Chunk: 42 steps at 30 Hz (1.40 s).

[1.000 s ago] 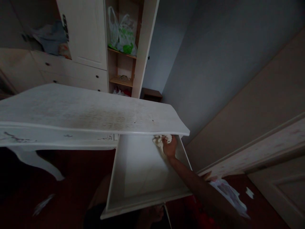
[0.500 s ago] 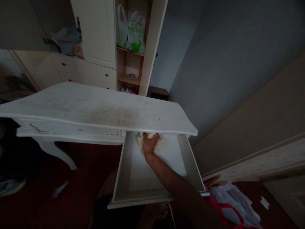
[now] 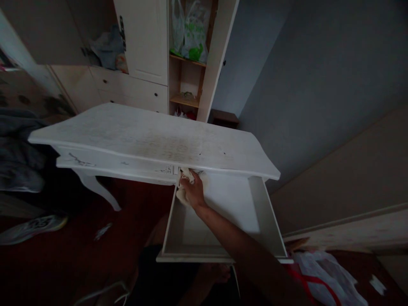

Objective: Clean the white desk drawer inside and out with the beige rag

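Note:
A pale crumpled cloth (image 3: pixel 182 196) is bunched under my right hand (image 3: pixel 194 190), whose fingers are closed around it. It presses against the back left corner of a pulled-out white drawer (image 3: pixel 223 212), touching the floor and left side wall. A brownish smudge shows on the drawer floor just right of the cloth. The drawer juts from a white desk (image 3: pixel 127 131) with dark stains on its top. Below the drawer front, in deep shadow, lies my left hand (image 3: pixel 219 273); its fingers are too dark to read.
Behind the desk stands a white wardrobe (image 3: pixel 143 51), one door open, with plastic bags (image 3: pixel 194 34) on a shelf. A grey wall rises at right. On the dark red floor lie a shoe (image 3: pixel 38 227) at left and a white bag with red handles (image 3: pixel 325 272) at right.
My right hand and the cloth have moved left across the drawer floor, from near the back middle into the left corner. The camera view has shifted slightly left.

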{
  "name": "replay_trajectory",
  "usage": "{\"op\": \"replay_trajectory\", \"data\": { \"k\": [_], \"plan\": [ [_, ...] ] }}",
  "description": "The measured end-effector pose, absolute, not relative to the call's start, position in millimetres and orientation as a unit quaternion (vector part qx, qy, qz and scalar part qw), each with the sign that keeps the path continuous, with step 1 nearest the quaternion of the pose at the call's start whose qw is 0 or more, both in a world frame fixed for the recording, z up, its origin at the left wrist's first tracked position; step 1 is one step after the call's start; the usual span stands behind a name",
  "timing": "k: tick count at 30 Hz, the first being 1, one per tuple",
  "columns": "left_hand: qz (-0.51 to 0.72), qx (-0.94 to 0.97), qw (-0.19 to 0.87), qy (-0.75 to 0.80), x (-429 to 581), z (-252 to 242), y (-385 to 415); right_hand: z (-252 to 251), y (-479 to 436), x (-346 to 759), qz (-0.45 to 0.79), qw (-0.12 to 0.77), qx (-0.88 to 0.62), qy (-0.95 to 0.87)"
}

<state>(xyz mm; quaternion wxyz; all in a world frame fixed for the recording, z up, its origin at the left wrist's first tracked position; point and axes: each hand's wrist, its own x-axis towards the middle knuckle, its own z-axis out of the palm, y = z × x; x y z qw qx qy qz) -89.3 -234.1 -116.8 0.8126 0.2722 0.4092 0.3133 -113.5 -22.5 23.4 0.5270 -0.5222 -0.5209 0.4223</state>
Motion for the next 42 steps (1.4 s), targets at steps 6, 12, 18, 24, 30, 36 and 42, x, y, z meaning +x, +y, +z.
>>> {"op": "replay_trajectory", "data": {
  "k": [6,12,18,24,30,36,42],
  "plan": [
    [0.307,0.253,0.826,0.400,-95.5,-106.6,-234.8,42.1,-45.5,-90.1,0.341,0.401,-0.468,-0.710],
    [0.305,0.258,0.819,0.412,-89.5,-124.9,-236.1,68.5,-66.8,-76.7,0.244,0.229,-0.432,-0.837],
    [0.336,0.246,0.820,0.392,-90.0,-130.1,-237.0,70.7,-93.5,-69.3,0.284,0.164,-0.359,-0.874],
    [0.392,0.227,0.798,0.397,-88.8,-114.2,-241.4,62.6,-107.3,-58.6,0.448,0.085,-0.262,-0.850],
    [0.402,0.245,0.787,0.399,-93.0,-108.9,-242.6,61.1,-97.4,-50.1,0.519,0.011,-0.189,-0.833],
    [0.417,0.238,0.788,0.386,-97.0,-112.4,-242.5,59.4,-96.0,-8.6,0.544,-0.009,-0.182,-0.819],
    [0.380,0.250,0.801,0.388,-100.3,-109.6,-240.1,67.7,-115.1,59.4,0.477,-0.068,-0.308,-0.821]
  ]
}}
